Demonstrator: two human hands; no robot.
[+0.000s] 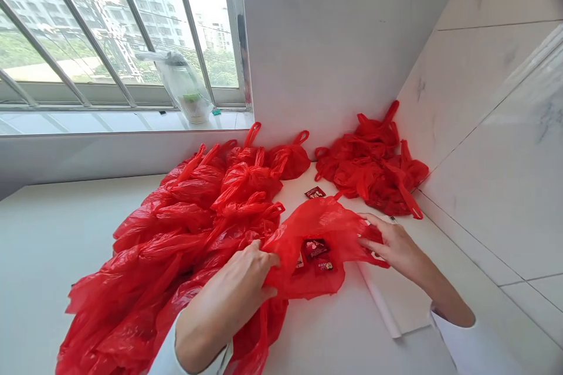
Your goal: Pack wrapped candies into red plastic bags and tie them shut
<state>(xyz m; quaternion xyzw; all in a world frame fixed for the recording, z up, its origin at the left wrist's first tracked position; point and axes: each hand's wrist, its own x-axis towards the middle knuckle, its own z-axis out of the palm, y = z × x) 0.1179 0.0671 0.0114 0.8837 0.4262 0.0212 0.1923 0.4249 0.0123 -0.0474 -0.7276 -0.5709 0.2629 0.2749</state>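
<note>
Red plastic bag [314, 234] lies spread on the white tabletop [53, 234], near the middle, between a big heap of red bags [176, 246] on the left and a smaller pile of tied bags [373, 170] in the far right corner. Small dark packets [315, 249] show through its thin film, and one more packet [315, 192] lies loose just beyond it. What could go wrong, as I judge it: the film is thin and slippery, so a pull from both sides could tear it or tip the packets out of the mouth, and the left edge could snag on the heap touching it. The left hand [246, 275] has its grip closed, fingers curled and pinching the bag's left edge. The right hand [396, 243] is more spread, fingertips pressing and lightly gathering the right edge, not a full fist. A sheet of white paper [396, 299] lies under the right wrist, and a clear bag [185, 85] stands on the windowsill far off.
</note>
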